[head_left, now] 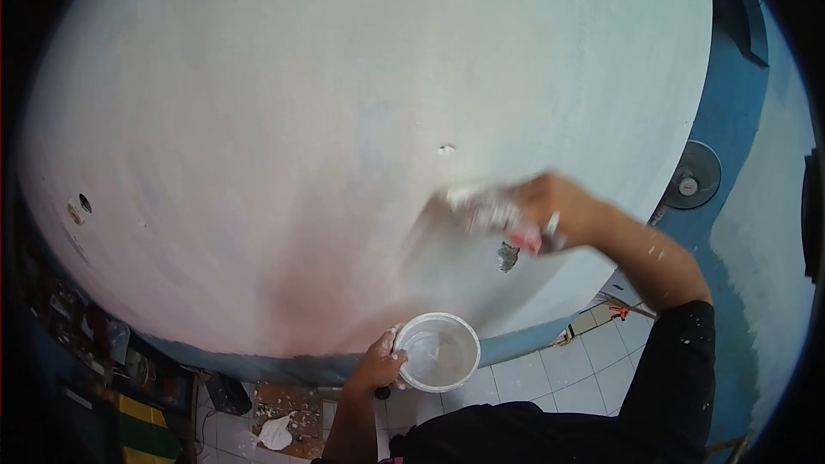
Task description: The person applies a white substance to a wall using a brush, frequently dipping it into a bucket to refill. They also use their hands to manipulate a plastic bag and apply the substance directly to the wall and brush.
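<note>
My left hand (379, 364) grips the rim of a round white plastic tub (471, 371) on its left side, and white smears mark the fingers. The tub is held in front of my body, with whitish residue inside. Higher up, my right hand (547, 206) is closed around a wide paintbrush (481, 209), smeared by motion, its bristle end toward the left and close to the wall. The wall (284, 120) carries thin white paint over pinkish and bluish patches. A rough hole (508, 257) in the wall lies just below the brush.
A small chipped spot (446, 149) sits above the brush, and a dark opening (85, 203) is at far left. A fan (690, 177) stands by the blue wall at right. On the tiled floor (550, 369) lies a stained board (296, 404) with a white bag (276, 433).
</note>
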Demonstrator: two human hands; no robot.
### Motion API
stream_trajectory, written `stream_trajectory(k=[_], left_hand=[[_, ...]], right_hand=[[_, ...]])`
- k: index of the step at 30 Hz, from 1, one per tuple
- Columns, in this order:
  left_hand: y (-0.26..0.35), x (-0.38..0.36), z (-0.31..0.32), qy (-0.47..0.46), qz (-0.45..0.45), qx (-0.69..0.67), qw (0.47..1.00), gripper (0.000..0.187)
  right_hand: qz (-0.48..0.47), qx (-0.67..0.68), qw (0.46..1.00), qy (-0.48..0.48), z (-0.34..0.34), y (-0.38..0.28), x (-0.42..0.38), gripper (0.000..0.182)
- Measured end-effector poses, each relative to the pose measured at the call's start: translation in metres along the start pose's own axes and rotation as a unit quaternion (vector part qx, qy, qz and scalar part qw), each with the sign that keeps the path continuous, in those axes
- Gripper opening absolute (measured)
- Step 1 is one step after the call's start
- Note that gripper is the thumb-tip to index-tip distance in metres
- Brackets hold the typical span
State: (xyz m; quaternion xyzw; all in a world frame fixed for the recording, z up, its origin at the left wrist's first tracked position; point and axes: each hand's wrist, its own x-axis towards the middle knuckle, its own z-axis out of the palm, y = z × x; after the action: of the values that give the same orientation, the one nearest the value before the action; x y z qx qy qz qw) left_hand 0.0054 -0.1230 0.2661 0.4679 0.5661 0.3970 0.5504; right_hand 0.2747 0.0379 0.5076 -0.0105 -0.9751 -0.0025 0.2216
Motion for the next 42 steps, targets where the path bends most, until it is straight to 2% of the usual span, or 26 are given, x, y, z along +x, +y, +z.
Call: stream_trajectory(k=[1,2,3,4,5,6,7,9,10,13,17,19,21,22,24,26,29,31,33,36,37,38,39,40,41,42], left_hand=[[0.003,0.005,0.009,0.001,0.008,0.014,1.0,0.051],[0.006,0.008,0.017,0.007,0.016,0.014,1.0,0.052],[0.009,0.012,0.025,0.012,0.024,0.015,1.0,0.052],[0.012,0.016,0.033,0.016,0.033,0.014,0.999,0.052],[0.018,0.017,0.041,0.02,0.033,0.015,0.999,0.052],[0.027,0.014,0.05,0.025,0.034,0.017,0.999,0.052],[0.031,0.014,0.056,0.03,0.034,0.018,0.999,0.052],[0.027,0.018,0.065,0.033,0.042,0.002,0.999,0.052],[0.022,0.019,0.068,0.033,0.045,-0.006,0.998,0.052],[0.008,0.02,0.071,0.054,0.034,-0.002,0.998,0.053],[0.015,0.011,0.069,0.054,0.008,0.053,0.997,0.053],[0.023,0.007,0.071,0.07,0.035,0.109,0.991,0.054],[0.017,0.009,0.074,0.078,0.044,0.091,0.992,0.054],[0.016,0.011,0.074,0.082,0.048,0.08,0.992,0.054],[0.028,0.01,0.076,0.077,0.022,0.053,0.995,0.054],[0.031,0.01,0.077,0.076,0.014,0.045,0.996,0.053],[0.02,0.012,0.075,0.083,0.024,0.055,0.995,0.053],[0.003,0.017,0.071,0.085,0.019,0.048,0.995,0.053],[0.001,0.013,0.069,0.087,0.026,0.077,0.993,0.054],[0.0,0.008,0.064,0.097,0.048,0.114,0.988,0.054],[0.001,0.007,0.063,0.1,0.058,0.127,0.985,0.054],[0.007,0.004,0.064,0.102,0.052,0.131,0.985,0.054],[0.017,0.001,0.065,0.104,0.047,0.136,0.984,0.054],[0.025,0.0,0.065,0.107,0.044,0.142,0.983,0.054],[0.026,0.003,0.061,0.108,0.058,0.149,0.981,0.053],[0.022,0.008,0.057,0.11,0.071,0.156,0.979,0.053]], right_hand=[[-0.019,-0.032,0.997,0.075,-0.027,0.008,0.003,0.047],[0.008,-0.171,0.985,0.006,-0.056,0.047,-0.012,0.037],[-0.083,-0.199,0.964,0.156,-0.088,0.046,-0.004,0.031],[-0.131,-0.31,0.908,0.25,-0.112,0.046,-0.001,0.027],[-0.183,-0.305,0.88,0.315,-0.132,0.042,0.009,0.022],[-0.151,-0.282,0.875,0.365,-0.141,0.038,0.014,0.024],[-0.116,-0.338,0.863,0.358,-0.136,0.043,0.009,0.025],[-0.075,-0.413,0.866,0.273,-0.099,0.042,-0.004,0.031],[-0.069,-0.431,0.879,0.193,-0.069,0.036,-0.01,0.036],[-0.166,-0.324,0.93,0.049,0.033,0.025,-0.045,0.035],[-0.161,-0.134,0.959,-0.191,0.048,0.022,-0.045,0.038],[-0.101,-0.029,0.992,-0.073,0.016,0.046,-0.033,0.038],[-0.085,-0.032,0.991,0.102,-0.049,0.073,-0.011,0.031],[-0.113,-0.078,0.966,0.22,-0.081,0.083,0.0,0.027],[-0.161,-0.181,0.868,0.434,-0.135,0.063,0.02,0.025],[-0.142,-0.336,0.842,0.399,-0.129,0.068,0.019,0.028],[-0.172,-0.426,0.856,0.236,-0.057,0.053,0.009,0.038],[-0.211,-0.321,0.917,0.103,0.025,0.047,-0.016,0.027],[-0.231,-0.271,0.934,0.037,0.06,0.026,-0.033,0.031],[-0.237,-0.168,0.954,-0.07,0.06,0.02,-0.034,0.034],[-0.18,-0.164,0.958,-0.151,0.043,0.02,-0.027,0.036],[-0.107,-0.048,0.989,-0.094,0.022,0.026,-0.017,0.033],[-0.087,0.047,0.994,-0.056,-0.014,0.033,-0.004,0.028],[-0.038,0.07,0.997,0.009,-0.045,0.045,0.002,0.027],[-0.1,-0.034,0.984,0.144,-0.08,0.046,0.013,0.028],[-0.125,-0.088,0.965,0.215,-0.113,0.041,0.024,0.029]])
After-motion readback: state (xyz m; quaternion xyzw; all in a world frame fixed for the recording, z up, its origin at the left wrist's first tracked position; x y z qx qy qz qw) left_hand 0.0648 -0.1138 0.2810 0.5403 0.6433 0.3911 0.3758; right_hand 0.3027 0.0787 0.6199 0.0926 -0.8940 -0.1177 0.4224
